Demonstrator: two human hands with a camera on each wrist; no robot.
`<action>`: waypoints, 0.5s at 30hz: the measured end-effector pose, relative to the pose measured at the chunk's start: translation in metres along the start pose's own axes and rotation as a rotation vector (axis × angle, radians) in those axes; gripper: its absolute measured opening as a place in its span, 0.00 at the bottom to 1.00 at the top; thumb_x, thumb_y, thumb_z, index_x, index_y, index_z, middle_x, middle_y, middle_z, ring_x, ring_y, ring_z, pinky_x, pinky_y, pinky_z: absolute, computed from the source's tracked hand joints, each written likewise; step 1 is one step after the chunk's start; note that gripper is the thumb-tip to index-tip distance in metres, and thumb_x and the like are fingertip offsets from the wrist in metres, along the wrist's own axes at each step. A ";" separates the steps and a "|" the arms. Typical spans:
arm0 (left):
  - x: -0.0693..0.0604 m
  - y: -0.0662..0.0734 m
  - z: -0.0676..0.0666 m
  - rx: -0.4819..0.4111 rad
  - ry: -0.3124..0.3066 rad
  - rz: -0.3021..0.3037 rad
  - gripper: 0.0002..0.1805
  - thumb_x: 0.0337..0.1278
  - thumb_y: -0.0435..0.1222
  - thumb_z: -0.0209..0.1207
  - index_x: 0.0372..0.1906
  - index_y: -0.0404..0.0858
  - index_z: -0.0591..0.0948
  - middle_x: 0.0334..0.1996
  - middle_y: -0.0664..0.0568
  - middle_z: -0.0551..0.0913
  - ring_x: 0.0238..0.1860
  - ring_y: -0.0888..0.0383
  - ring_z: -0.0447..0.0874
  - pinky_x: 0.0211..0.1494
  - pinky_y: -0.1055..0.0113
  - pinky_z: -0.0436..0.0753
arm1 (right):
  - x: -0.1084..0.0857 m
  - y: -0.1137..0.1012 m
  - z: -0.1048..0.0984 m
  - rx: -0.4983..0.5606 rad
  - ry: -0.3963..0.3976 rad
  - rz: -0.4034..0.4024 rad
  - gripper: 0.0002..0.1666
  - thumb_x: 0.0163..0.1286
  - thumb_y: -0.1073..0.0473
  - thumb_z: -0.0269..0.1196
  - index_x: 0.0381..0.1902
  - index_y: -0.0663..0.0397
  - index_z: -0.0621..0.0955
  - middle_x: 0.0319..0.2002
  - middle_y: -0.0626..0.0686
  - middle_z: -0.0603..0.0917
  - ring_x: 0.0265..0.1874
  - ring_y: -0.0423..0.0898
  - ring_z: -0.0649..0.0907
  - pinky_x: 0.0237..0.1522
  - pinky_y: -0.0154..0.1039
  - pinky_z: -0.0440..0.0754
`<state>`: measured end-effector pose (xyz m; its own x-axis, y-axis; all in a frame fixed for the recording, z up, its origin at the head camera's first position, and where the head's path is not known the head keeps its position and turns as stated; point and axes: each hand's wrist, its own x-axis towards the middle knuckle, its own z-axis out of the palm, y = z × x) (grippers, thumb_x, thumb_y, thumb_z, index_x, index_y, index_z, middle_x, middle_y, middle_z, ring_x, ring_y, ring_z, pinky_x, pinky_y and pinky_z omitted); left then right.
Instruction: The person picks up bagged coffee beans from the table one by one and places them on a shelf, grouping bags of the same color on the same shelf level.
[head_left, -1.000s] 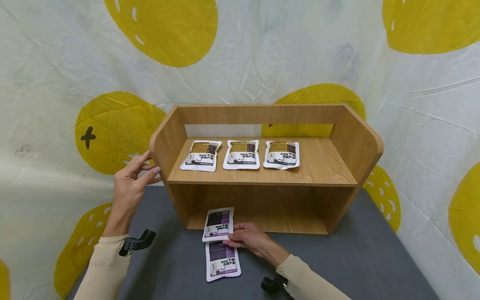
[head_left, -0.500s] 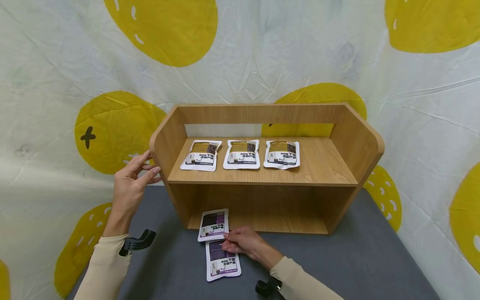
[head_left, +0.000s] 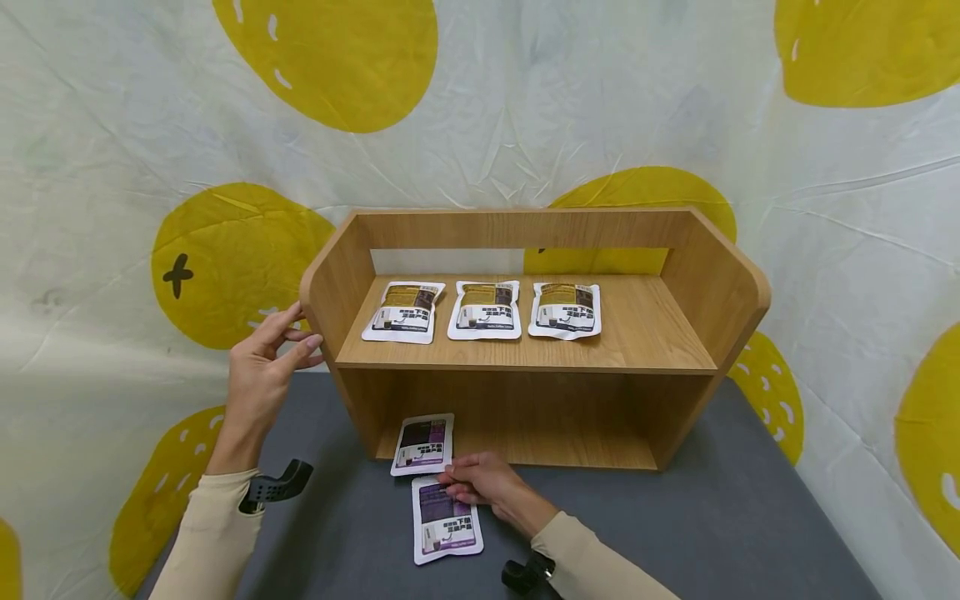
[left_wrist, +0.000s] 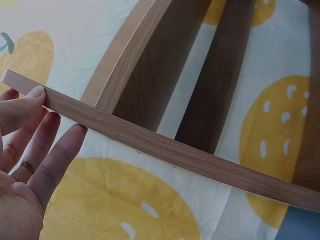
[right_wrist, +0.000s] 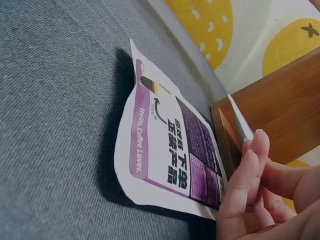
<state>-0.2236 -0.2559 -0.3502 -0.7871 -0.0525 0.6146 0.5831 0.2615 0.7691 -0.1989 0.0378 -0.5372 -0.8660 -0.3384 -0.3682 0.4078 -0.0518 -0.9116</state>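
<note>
My right hand (head_left: 491, 483) pinches the lower right corner of a white and purple coffee pouch (head_left: 422, 446) between thumb and fingers. The pouch is at the front left of the lower compartment, its upper end over the compartment floor. In the right wrist view it shows edge-on as a thin sliver (right_wrist: 241, 120). Below it, a second purple coffee pouch (head_left: 447, 525) lies face up on the grey table, partly behind my fingers. My left hand (head_left: 262, 375) grips the left side panel of the wooden shelf (head_left: 525, 367), thumb on one side and fingers on the other (left_wrist: 57, 145).
On the upper board lie three white and brown pouches in a row: left (head_left: 403, 312), middle (head_left: 485, 311) and right (head_left: 565, 311). Grey cloth covers the table (head_left: 720, 517). Behind the shelf hangs a white curtain (head_left: 480, 100) with yellow shapes.
The held pouch has moved left and slightly toward the shelf, with my right hand following it. My left hand, the lower pouch and the row above stay where they were.
</note>
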 end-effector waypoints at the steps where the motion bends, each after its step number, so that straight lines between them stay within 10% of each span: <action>1: 0.000 0.000 0.000 -0.002 0.000 0.000 0.31 0.61 0.21 0.63 0.69 0.42 0.77 0.56 0.49 0.80 0.43 0.59 0.84 0.38 0.65 0.90 | 0.001 -0.001 0.000 0.010 0.007 0.005 0.16 0.73 0.67 0.63 0.55 0.70 0.79 0.41 0.60 0.90 0.22 0.34 0.85 0.24 0.23 0.84; 15: 0.000 0.001 0.001 -0.004 -0.001 -0.004 0.31 0.62 0.21 0.63 0.69 0.41 0.77 0.57 0.49 0.79 0.43 0.59 0.84 0.39 0.65 0.90 | 0.014 -0.005 0.010 0.042 0.034 -0.019 0.23 0.74 0.66 0.62 0.63 0.72 0.76 0.47 0.63 0.89 0.29 0.38 0.89 0.31 0.27 0.88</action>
<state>-0.2228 -0.2549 -0.3495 -0.7894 -0.0522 0.6117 0.5811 0.2575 0.7720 -0.2104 0.0238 -0.5358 -0.8826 -0.3051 -0.3577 0.4026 -0.0975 -0.9102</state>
